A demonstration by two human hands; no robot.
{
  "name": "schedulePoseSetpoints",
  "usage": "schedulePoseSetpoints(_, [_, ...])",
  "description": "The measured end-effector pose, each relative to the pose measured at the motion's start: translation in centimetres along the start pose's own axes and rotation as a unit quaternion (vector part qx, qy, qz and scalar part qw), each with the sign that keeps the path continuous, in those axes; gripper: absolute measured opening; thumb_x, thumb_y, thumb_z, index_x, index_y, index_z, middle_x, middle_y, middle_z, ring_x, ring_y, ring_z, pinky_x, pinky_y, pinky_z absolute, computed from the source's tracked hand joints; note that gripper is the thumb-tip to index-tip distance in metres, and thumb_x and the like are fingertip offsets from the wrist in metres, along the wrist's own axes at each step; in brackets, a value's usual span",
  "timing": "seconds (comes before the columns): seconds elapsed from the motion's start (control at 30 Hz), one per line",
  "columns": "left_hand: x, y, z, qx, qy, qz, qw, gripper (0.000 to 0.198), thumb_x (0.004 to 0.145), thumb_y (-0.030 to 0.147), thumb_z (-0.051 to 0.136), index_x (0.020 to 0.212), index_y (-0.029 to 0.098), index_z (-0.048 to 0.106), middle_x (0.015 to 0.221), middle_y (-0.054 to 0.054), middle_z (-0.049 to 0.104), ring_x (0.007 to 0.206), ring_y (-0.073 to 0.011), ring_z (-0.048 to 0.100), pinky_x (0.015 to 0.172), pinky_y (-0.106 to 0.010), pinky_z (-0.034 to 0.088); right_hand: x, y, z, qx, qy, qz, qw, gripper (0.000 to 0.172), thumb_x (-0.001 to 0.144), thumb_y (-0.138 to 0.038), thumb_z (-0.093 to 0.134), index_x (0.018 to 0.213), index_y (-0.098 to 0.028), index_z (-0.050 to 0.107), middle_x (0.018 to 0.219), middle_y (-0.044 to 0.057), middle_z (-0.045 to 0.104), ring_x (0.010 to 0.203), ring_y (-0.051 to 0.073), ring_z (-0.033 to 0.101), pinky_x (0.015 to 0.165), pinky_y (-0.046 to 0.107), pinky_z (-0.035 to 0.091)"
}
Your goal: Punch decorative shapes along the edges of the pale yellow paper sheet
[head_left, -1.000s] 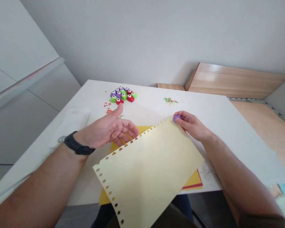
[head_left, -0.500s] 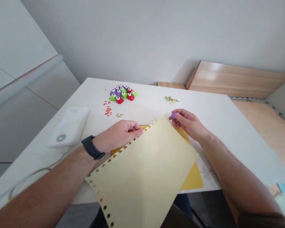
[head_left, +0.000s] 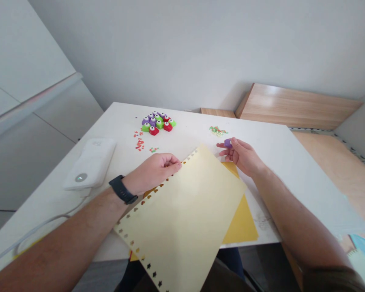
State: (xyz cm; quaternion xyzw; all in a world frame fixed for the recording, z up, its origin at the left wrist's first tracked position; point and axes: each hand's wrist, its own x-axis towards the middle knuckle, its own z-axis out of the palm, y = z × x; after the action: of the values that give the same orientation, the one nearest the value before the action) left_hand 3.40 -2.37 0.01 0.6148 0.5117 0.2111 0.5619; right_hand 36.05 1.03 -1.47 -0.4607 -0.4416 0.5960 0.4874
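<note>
My left hand, with a black watch on its wrist, pinches the punched top edge of a pale yellow paper sheet. Small shaped holes run along that sheet's top and left edges. Beneath it lies a darker yellow sheet. My right hand is off the paper, just beyond its far right corner, with its fingers closed on a small purple paper punch.
A cluster of purple, green and red punches sits at the far side of the white table. Red paper bits and green bits lie scattered. A white power bank with a cable rests at left.
My left hand closed from open onto the sheet's punched edge. My right hand drew the purple punch off the paper's corner and to the right. The sheet slid slightly left.
</note>
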Motion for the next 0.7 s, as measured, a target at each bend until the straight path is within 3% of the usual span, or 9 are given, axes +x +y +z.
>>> schedulePoseSetpoints(0.1, [0.0, 0.1, 0.1, 0.002, 0.012, 0.007, 1.0, 0.035, 0.095, 0.053, 0.067, 0.098, 0.018, 0.07, 0.081, -0.001, 0.072, 0.066, -0.0152, 0.061, 0.058, -0.026, 0.044, 1.6, 0.0, -0.5, -0.046, 0.037, -0.037, 0.998, 0.05, 0.084, -0.067, 0.08, 0.1, -0.022, 0.065, 0.127, 0.011, 0.074, 0.075, 0.015, 0.073, 0.051, 0.025, 0.048])
schedulePoseSetpoints(0.27, [0.3, -0.3, 0.0, 0.019, 0.015, 0.023, 0.999, 0.036, 0.095, 0.055, 0.066, 0.097, 0.019, 0.071, 0.083, -0.002, 0.074, 0.067, -0.0162, 0.062, 0.058, -0.026, 0.044, 3.1, 0.2, -1.0, -0.132, 0.061, -0.002, 0.989, 0.055, 0.086, -0.074, 0.073, 0.098, -0.021, 0.062, 0.132, 0.015, 0.072, 0.049, 0.007, 0.058, 0.036, 0.024, 0.032])
schedulePoseSetpoints(0.57, [0.2, -0.5, 0.0, 0.04, 0.023, 0.043, 0.998, 0.037, 0.096, 0.055, 0.065, 0.098, 0.019, 0.073, 0.086, -0.003, 0.075, 0.07, -0.0172, 0.063, 0.061, -0.028, 0.044, 3.6, 0.6, -1.2, -0.137, 0.1, -0.05, 0.984, 0.054, 0.086, -0.074, 0.071, 0.098, -0.022, 0.062, 0.119, 0.01, 0.074, 0.053, 0.009, 0.058, 0.04, 0.025, 0.037])
schedulePoseSetpoints(0.7, [0.2, -0.5, 0.0, 0.052, 0.03, 0.053, 0.997, 0.036, 0.097, 0.055, 0.063, 0.096, 0.02, 0.071, 0.082, -0.001, 0.072, 0.066, -0.0159, 0.059, 0.059, -0.028, 0.042, 2.8, 0.6, -1.3, -0.12, 0.073, -0.045, 0.989, 0.047, 0.086, -0.066, 0.077, 0.1, -0.022, 0.066, 0.107, 0.004, 0.071, 0.063, 0.01, 0.063, 0.049, 0.024, 0.042])
